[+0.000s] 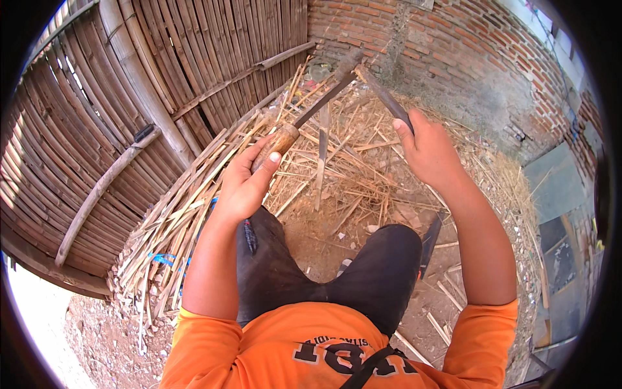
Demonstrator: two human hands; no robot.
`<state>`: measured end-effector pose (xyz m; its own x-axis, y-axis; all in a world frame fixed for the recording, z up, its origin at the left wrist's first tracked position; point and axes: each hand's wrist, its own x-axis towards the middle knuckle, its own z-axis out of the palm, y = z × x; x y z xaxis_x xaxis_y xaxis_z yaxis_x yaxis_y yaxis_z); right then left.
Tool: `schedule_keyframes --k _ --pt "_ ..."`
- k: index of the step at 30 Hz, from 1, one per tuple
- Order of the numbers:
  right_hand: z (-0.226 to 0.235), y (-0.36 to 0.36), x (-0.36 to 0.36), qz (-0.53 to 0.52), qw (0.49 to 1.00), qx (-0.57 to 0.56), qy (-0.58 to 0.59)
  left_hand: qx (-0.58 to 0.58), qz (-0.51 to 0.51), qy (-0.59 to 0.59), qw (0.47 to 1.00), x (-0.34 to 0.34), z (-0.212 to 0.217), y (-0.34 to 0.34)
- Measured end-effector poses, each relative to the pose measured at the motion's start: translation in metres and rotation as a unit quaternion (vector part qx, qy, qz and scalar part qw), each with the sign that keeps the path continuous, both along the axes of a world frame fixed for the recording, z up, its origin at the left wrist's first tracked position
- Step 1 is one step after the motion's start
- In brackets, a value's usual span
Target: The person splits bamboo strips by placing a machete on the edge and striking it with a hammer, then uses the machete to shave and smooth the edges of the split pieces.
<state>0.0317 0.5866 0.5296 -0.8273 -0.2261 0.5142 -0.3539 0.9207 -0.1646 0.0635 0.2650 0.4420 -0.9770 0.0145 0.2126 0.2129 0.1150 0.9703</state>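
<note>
My left hand [249,178] is closed round the wooden handle of a machete [326,98]. Its dark blade slants up and to the right, away from me, and broadens at the tip. In my right hand [424,146] is a dark, narrow stick [387,97], perhaps bamboo, gripped by its near end. The stick's pale, rough far end meets the blade close to the tip; whether they touch I cannot tell. Beneath both hands lies a heap of split bamboo strips and shavings [363,172].
A bundle of long strips [172,223] with blue ties lies at my left, along a bamboo slat wall [78,136]. A brick wall [466,58] stands ahead. A dark flat piece [429,243] rests beside my right knee. Grey panels [557,185] lean at the right.
</note>
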Motion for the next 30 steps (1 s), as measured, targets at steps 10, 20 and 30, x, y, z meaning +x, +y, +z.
schedule_keyframes --k 10,20,30 --pt "0.024 0.000 0.005 0.028 0.988 -0.137 0.067 -0.025 0.019 -0.014 0.999 0.001 -0.003 0.000" --pt "0.030 0.002 0.002 0.016 0.982 -0.179 0.062 -0.008 0.020 0.020 1.000 0.002 -0.009 0.000" --pt "0.018 0.007 -0.005 0.005 0.990 -0.137 0.018 -0.006 0.019 0.019 1.000 -0.002 -0.016 -0.004"
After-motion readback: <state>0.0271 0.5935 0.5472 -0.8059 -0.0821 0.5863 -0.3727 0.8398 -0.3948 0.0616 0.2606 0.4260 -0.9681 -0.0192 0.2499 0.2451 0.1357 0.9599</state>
